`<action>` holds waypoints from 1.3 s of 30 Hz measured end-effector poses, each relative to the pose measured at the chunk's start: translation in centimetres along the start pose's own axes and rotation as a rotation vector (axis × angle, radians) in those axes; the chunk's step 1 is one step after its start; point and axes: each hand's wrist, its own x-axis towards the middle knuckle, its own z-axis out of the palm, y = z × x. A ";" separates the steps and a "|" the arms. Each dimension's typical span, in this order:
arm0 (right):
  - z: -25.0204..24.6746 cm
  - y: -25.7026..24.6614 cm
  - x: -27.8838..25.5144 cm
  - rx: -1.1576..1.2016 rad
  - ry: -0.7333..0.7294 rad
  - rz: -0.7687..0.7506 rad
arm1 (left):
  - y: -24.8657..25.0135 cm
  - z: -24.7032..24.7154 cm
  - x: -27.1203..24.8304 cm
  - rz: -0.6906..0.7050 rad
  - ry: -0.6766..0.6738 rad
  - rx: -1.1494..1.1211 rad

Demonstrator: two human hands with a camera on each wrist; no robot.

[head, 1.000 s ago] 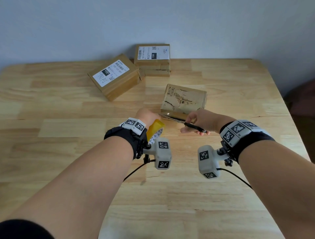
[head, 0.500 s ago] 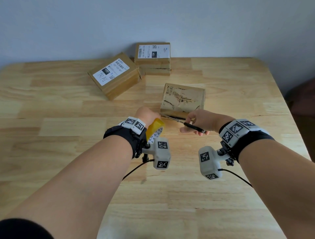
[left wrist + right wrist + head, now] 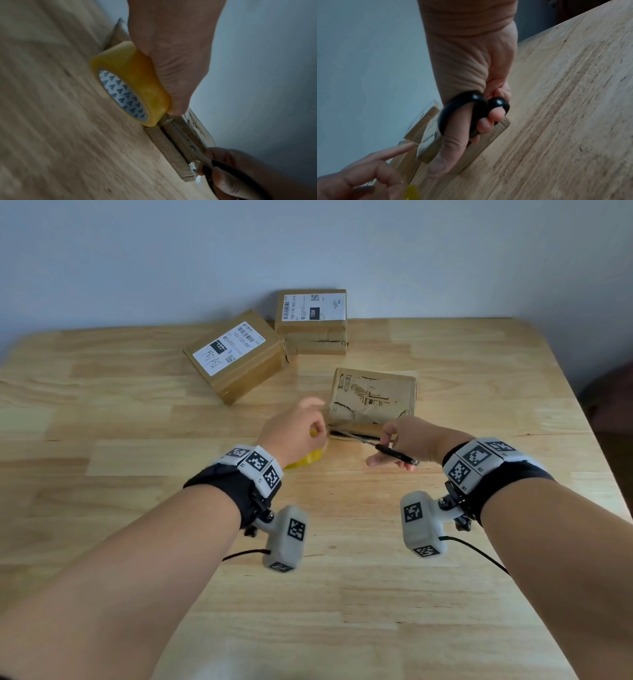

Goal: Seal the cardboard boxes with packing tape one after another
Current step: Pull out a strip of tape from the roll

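While the wooden table [image 3: 137, 508] carried three cardboard boxes, the printed box [image 3: 373, 398] near its middle served as the landmark. Furthest left of it, and a little farther back, lay the tilted labelled box [image 3: 236, 354], with the rear labelled box [image 3: 311, 316] just behind the printed one, by the wall. Just left of the printed box's near edge, the left hand [image 3: 294, 433] gripped the yellow tape roll [image 3: 130, 83], fingers curled over its outer face, forefinger stretched toward the box. A clear strip seemed to run from the roll to the box, though blur left that uncertain. Across that near edge lay the scissors [image 3: 376, 445], blades pointing left toward the roll. To the right, the right hand [image 3: 407, 443] clasped their black handles [image 3: 471, 108], thumb through one loop, fingers through the other.
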 end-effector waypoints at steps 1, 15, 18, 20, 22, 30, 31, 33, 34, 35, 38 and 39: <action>0.0 -0.1 0.0 -0.014 0.002 0.002 | 0.1 -0.6 0.0 0.085 -0.040 0.089; 1.5 -1.6 -1.1 -0.535 0.046 0.014 | -0.1 -0.9 0.7 0.157 -0.109 0.223; 1.6 -2.0 -1.5 -0.555 0.052 0.023 | -0.6 -0.3 1.2 0.171 -0.107 0.191; 1.8 -1.9 -1.6 -0.571 0.048 0.024 | -0.5 0.0 1.4 0.158 -0.121 0.171; 2.2 -1.2 -1.8 -0.594 0.014 0.030 | -0.5 -0.1 1.4 0.122 -0.116 0.170; 4.9 2.1 -1.6 -0.458 0.088 0.030 | -0.4 -0.3 0.9 0.153 -0.083 0.213; 5.2 2.2 -1.3 -0.483 0.097 0.013 | -0.4 -0.2 0.8 0.149 -0.070 0.197; 5.7 2.2 -1.0 -0.534 0.118 -0.019 | -0.3 -0.1 0.6 0.133 -0.048 0.156; 5.9 2.3 -0.9 -0.545 0.127 -0.029 | -0.3 0.0 0.5 0.132 -0.039 0.144; 6.2 2.4 -0.8 -0.543 0.136 -0.036 | -0.4 0.0 0.4 0.134 -0.030 0.137; 6.5 2.7 -0.6 -0.563 0.148 -0.016 | -0.7 0.0 0.2 0.131 -0.010 0.122; 6.6 2.7 -0.5 -0.615 0.156 -0.001 | -0.8 0.0 0.1 0.127 -0.004 0.121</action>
